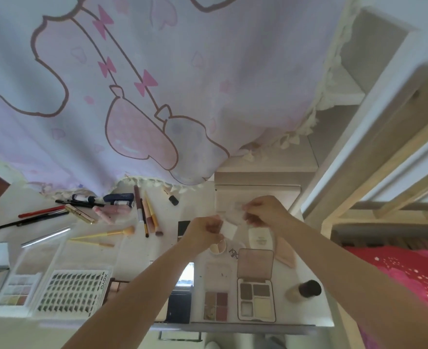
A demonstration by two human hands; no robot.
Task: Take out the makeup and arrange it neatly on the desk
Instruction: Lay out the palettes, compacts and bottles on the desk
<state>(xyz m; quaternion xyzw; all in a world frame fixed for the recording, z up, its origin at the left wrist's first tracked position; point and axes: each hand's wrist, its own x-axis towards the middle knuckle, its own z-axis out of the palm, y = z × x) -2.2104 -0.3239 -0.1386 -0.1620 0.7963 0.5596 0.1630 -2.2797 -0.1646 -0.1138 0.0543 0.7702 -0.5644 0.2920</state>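
Mostly full desk (132, 250), hands (205, 229) mid-air

1. Two forearms enter from the bottom edge of the frame, both bare, no sleeves visible up to where the frame cuts them off.
2. Left hand (203, 229) at centre frame: no ring, watch or bracelet seen.
3. Right hand (263, 210) right of centre: wrist bare too, no jewellery seen.
4. Nails too blurred to tell polish.
5. No gloves on either hand.
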